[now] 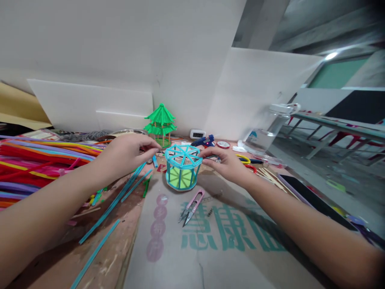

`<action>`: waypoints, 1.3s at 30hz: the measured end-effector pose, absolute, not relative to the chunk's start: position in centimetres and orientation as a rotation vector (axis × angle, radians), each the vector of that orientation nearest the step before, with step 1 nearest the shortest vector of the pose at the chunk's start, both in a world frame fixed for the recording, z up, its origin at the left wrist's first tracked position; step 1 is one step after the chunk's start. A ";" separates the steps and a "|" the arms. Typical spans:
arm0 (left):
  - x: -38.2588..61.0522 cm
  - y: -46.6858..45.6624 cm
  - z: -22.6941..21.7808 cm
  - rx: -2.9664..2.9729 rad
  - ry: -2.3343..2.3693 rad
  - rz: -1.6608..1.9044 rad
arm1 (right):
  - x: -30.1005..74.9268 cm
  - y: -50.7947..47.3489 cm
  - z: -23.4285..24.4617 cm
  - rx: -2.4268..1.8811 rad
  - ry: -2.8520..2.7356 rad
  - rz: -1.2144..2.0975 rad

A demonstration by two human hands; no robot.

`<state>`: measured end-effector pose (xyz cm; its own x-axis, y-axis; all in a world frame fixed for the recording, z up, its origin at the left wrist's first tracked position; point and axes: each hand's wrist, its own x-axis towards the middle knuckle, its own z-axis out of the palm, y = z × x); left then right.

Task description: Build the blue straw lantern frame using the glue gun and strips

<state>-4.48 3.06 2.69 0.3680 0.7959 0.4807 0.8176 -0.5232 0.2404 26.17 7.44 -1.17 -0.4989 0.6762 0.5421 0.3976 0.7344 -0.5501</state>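
Note:
A small drum-shaped frame of blue pipe cleaners (183, 163) stands upright on the printed sheet, with a spoked top ring, posts and a yellow-green base. At the right edge of its top ring, my right hand (227, 162) pinches the rim between thumb and fingers. Just left of the ring is my left hand (128, 151), thumb and forefinger pressed together; whatever they hold, if anything, is too small to make out. Pink thread snips (194, 205) lie in front of the frame, blades toward me. Loose blue pipe cleaners (116, 202) lie beneath my left forearm.
Behind the frame stand a green pagoda model (161, 124), a white timer (197, 133) and a blue glue gun (203, 141). Colourful pipe cleaners (39, 168) are heaped at left. To the right are a clear bottle (266, 130), yellow-handled scissors (243, 159), thin sticks (272, 180) and a phone (315, 200).

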 end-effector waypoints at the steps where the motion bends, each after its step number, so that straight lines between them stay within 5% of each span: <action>1: -4.5 3.0 2.7 -2.570 -1.515 -0.885 | 26.2 7.4 -1.2 -0.804 -2.161 0.454; 39: -2.9 0.9 2.8 -2.465 -1.432 -0.899 | 23.0 2.6 -2.1 -0.849 -2.135 0.343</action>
